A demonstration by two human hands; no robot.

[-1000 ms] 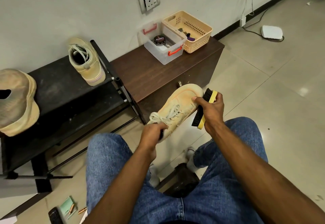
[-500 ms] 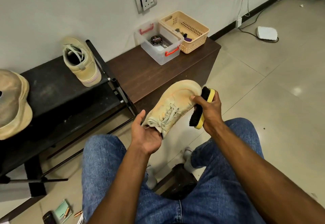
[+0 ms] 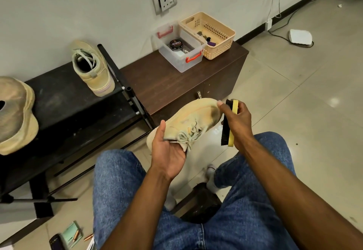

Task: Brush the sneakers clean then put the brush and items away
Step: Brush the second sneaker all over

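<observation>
The left hand (image 3: pixel 167 149) cradles the heel end of a tan sneaker (image 3: pixel 186 124) from below, palm up, thumb rising along the near side and fingers curled under the collar; that grip is wrapped on the shoe. The sneaker hangs in the air above the knees, toe pointing away toward the dark worktop (image 3: pixel 167 85), laces (image 3: pixel 188 135) loose on top, a dark smudge showing on the toe.

The right hand (image 3: pixel 237 124) grips the brush (image 3: pixel 228 124), thumb on one side, fingers folded round the yellow back, black bristles facing the shoe. The brush stands nearly upright just beside the toe; whether bristles touch the fabric I cannot tell.

On the black rack (image 3: pixel 64 100) to the left, a second sneaker (image 3: pixel 92 71) stands heel toward us, and a third (image 3: pixel 15 116) sits at the frame edge. On the worktop against the wall, a clear box (image 3: pixel 182 61) with red handles holds a round polish tin (image 3: pixel 176 45); touching its right side, a peach basket (image 3: pixel 218 39) holds a few small items.

Blue jeans fill the lower view. On the floor, bottom left, lie a green pad (image 3: pixel 70 234) and a dark phone (image 3: pixel 56 243).
</observation>
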